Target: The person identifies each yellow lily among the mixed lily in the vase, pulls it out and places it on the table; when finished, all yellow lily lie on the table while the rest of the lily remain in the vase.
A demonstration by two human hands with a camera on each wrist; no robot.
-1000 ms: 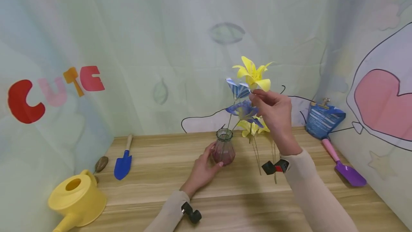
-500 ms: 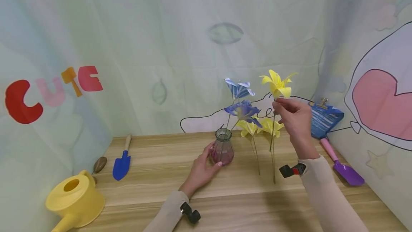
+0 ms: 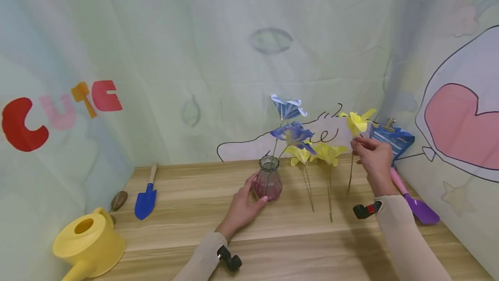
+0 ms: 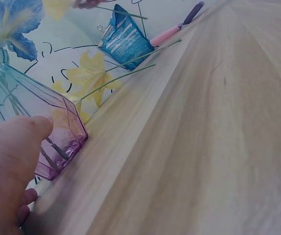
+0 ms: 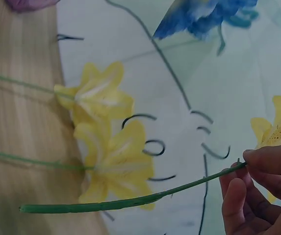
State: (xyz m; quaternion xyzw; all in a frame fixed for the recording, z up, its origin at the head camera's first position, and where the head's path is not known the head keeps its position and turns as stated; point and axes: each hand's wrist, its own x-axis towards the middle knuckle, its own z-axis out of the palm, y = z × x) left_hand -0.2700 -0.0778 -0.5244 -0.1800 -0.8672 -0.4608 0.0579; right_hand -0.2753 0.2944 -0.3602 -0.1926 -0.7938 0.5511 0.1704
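Note:
My left hand (image 3: 242,205) grips the lower side of a small glass vase (image 3: 269,181), greenish at the neck and purple below; the thumb lies in front. Two blue flowers (image 3: 292,134) stand in it, their stems visible through the glass in the left wrist view. Off to the right, my right hand (image 3: 374,157) pinches a yellow lily (image 3: 356,123) just under its bloom. Its green stem (image 5: 130,200) hangs down, the lower end bare. Between the hands, two other yellow lilies (image 3: 327,153) lie on the table, blooms toward the back wall.
Behind my right hand stands a blue bag (image 3: 399,140) with a clip, and a purple shovel (image 3: 422,209) with a pink handle lies beside it. At left are a yellow watering can (image 3: 91,246), a blue trowel (image 3: 146,201) and a brown stone-like object (image 3: 118,200).
My right hand has carried the yellow lily rightward and down, away from the blue flowers over the vase. My left hand has kept its hold on the vase.

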